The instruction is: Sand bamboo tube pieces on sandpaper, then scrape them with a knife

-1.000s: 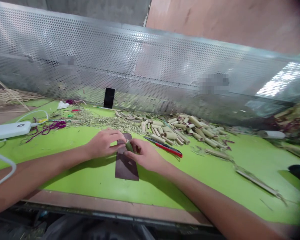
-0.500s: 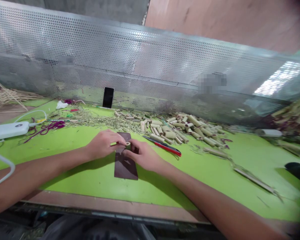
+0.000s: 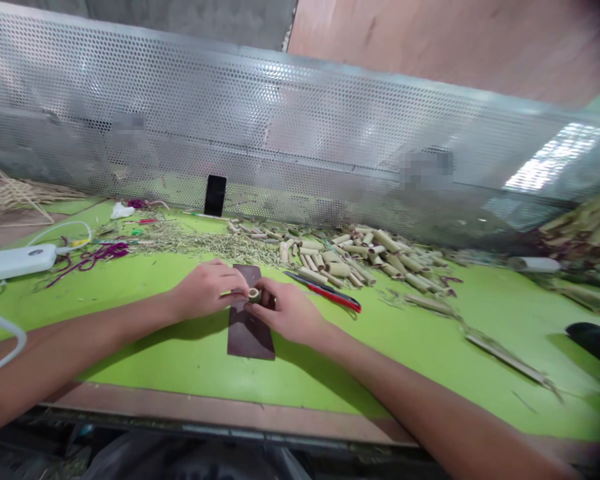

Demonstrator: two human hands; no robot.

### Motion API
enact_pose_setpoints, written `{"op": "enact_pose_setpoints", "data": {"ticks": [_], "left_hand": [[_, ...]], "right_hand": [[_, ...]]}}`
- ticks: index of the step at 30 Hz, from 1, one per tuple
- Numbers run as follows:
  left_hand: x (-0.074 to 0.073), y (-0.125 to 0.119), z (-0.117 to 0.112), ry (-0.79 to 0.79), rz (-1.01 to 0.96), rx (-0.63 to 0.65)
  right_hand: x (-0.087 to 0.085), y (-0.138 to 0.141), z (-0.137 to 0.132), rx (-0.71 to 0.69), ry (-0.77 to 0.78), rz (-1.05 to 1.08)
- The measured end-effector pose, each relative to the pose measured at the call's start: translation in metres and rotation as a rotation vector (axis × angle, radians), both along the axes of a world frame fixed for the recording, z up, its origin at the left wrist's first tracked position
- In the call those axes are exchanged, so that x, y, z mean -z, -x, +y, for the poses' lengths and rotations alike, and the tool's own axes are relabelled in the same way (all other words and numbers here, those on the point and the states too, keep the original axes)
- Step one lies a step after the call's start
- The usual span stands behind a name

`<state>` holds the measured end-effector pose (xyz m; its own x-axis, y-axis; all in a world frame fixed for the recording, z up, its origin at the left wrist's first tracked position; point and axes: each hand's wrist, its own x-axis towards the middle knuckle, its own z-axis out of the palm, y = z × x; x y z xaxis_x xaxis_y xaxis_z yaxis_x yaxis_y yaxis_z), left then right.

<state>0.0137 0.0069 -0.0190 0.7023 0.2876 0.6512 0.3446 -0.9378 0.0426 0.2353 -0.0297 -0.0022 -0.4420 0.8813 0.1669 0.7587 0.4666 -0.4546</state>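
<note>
A short hollow piece of bamboo (image 3: 254, 295) stands between my two hands, its pale ring-shaped end facing up. My left hand (image 3: 211, 288) pinches it from the left with the fingertips. From the right, the thumb and fingers of my right hand (image 3: 291, 310) close on the same piece. Beneath lies a dark brown sheet that looks like sandpaper (image 3: 250, 337), flat on the green table. Whether the piece's lower end touches the sheet is hard to make out. A red and black cutter knife (image 3: 327, 293) lies just beyond my right hand.
Cut bamboo tubes (image 3: 375, 253) are heaped behind the knife, with shavings (image 3: 195, 241) to their left. A phone (image 3: 215, 195) leans on the perforated metal panel (image 3: 280, 133). A white power strip (image 3: 17, 261) and purple string (image 3: 103, 253) lie left. A split strip (image 3: 510, 360) lies right.
The bamboo piece has tilted so its open end shows more fully. Both hands stay on it in nearly the same place, and the view has shifted slightly.
</note>
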Motion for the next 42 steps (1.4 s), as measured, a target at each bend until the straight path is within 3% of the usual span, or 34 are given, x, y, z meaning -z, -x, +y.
{"op": "enact_pose_setpoints", "data": {"ticks": [6, 18, 24, 31, 35, 42], "left_hand": [[0.001, 0.0, 0.0, -0.094, 0.028, 0.013], [0.0, -0.002, -0.004, -0.078, 0.054, -0.023], [0.0, -0.004, -0.004, -0.04, 0.026, -0.072], [-0.001, -0.003, -0.003, -0.069, -0.041, -0.096], [-0.001, -0.004, -0.002, -0.077, -0.06, -0.122], [-0.007, 0.003, 0.007, 0.148, -0.197, -0.19]], "right_hand": [[-0.002, 0.001, -0.002, 0.003, -0.013, -0.021], [-0.001, 0.001, -0.002, -0.025, 0.023, -0.003], [-0.001, 0.002, -0.002, -0.028, 0.136, 0.142], [0.002, 0.005, 0.001, -0.075, 0.433, 0.425], [0.003, 0.005, 0.004, -0.093, 0.505, 0.507], [0.007, -0.009, 0.021, 0.111, 0.489, 0.613]]}}
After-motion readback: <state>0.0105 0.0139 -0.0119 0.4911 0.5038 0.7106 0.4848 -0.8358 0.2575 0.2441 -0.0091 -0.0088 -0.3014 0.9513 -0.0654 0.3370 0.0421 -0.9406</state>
